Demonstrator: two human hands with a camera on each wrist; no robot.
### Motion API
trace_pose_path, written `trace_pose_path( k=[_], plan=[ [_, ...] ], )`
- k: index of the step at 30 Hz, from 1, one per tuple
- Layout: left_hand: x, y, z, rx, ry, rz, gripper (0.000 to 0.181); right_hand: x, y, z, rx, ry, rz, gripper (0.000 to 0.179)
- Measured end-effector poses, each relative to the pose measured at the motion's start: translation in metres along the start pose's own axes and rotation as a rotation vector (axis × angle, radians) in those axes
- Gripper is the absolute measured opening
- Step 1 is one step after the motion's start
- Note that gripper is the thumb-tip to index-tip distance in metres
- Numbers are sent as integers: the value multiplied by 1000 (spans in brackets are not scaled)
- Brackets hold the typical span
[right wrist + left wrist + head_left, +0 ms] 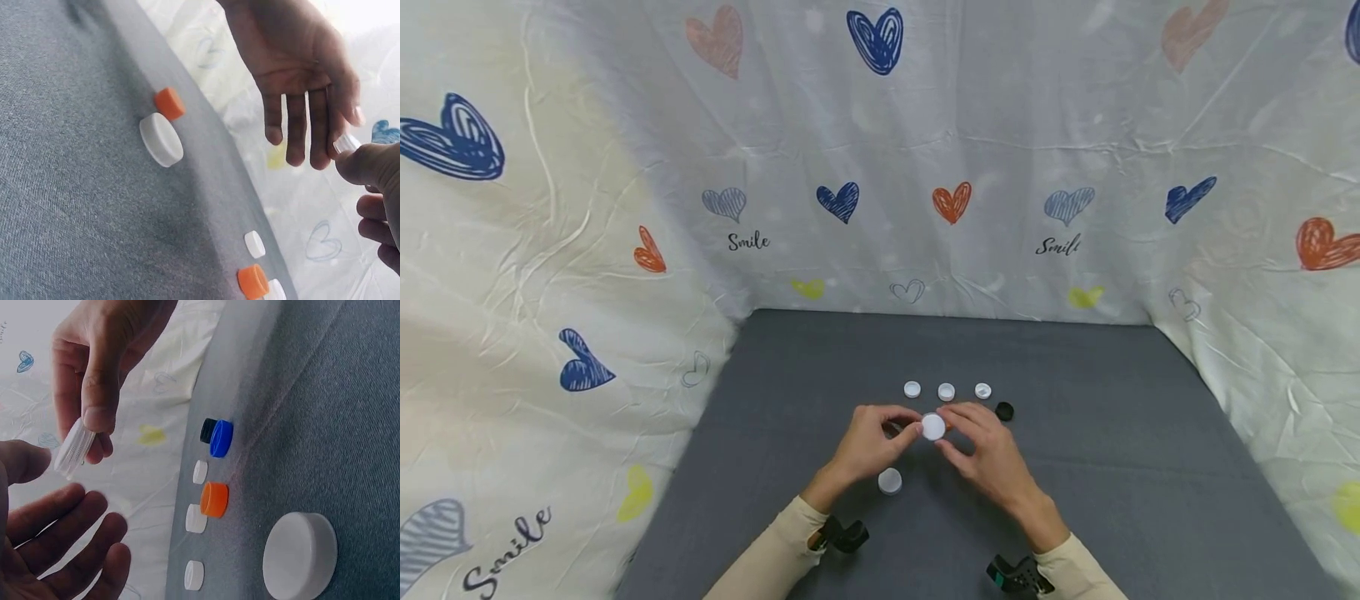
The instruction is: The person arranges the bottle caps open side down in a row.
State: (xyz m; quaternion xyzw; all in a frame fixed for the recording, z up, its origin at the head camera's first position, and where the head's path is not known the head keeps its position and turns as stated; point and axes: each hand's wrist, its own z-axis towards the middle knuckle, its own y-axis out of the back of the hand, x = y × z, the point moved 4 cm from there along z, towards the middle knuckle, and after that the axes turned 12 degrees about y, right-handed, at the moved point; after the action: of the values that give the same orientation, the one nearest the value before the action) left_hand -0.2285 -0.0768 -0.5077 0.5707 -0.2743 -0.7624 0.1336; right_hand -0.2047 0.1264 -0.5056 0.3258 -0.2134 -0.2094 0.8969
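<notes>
A white, ridged bottle cap [933, 427], translucent at its side in the left wrist view, is held above the table between both hands. My right hand [988, 450] pinches it from the right, thumb on one face and fingers behind. On the other side is my left hand [868, 446], its thumb tip right at the cap's edge and its fingers [59, 509] spread out below it. Under the left hand stands a larger white cap [890, 481]. Beyond the hands lie three small white caps, one of them [946, 392] in the middle of their row, and a black cap [1004, 411].
Mostly hidden by the hands in the head view, a blue cap [221, 439] and an orange cap [214, 500] lie on the grey table [1112, 467]. Another orange cap [169, 104] sits behind the large white one. A heart-printed curtain [880, 250] rises at the back and sides.
</notes>
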Motion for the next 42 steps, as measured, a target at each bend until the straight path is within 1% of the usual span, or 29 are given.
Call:
trace_pose_path(
  k=[2,4,5,7,8,11,16,19,22,25,29,32,36,38,42],
  plan=[
    [-2,1,-1,-44,-72,61,23,-1,1,-1,-8,-14,-2,49],
    [-3,2,-1,-90,-153,144,29,-3,2,-2,-15,-26,-5,48],
    [-5,2,-2,-103,-192,183,32,-3,3,-2,-12,-29,-8,48],
    [-7,1,-3,-113,-264,259,38,-3,3,-3,-2,-37,-4,48],
    [-8,0,-3,-112,-291,282,40,-3,3,-3,5,-38,-4,47],
    [-11,-3,-4,-100,-342,322,41,-2,2,-2,27,-43,-4,45],
    [-15,-3,-5,-84,-364,351,39,2,4,0,54,-51,-4,44],
    [-17,-4,-7,-54,-378,387,36,5,6,-2,83,-67,-4,45],
    [-19,-7,-10,1,-383,436,33,7,6,-6,120,-84,-12,44],
    [-19,-11,-12,71,-366,486,31,10,5,-13,154,-102,-16,41],
    [-17,-19,-14,151,-336,522,29,12,2,-24,184,-123,-24,40],
    [-14,-25,-15,189,-324,540,28,14,-1,-32,198,-149,-31,39],
    [-9,-33,-18,211,-322,563,26,16,-7,-41,229,-210,-26,38],
    [-7,-36,-20,216,-330,572,25,16,-10,-46,251,-243,-24,37],
    [-3,-43,-24,232,-340,589,25,18,-15,-55,280,-273,-30,35]
  ],
)
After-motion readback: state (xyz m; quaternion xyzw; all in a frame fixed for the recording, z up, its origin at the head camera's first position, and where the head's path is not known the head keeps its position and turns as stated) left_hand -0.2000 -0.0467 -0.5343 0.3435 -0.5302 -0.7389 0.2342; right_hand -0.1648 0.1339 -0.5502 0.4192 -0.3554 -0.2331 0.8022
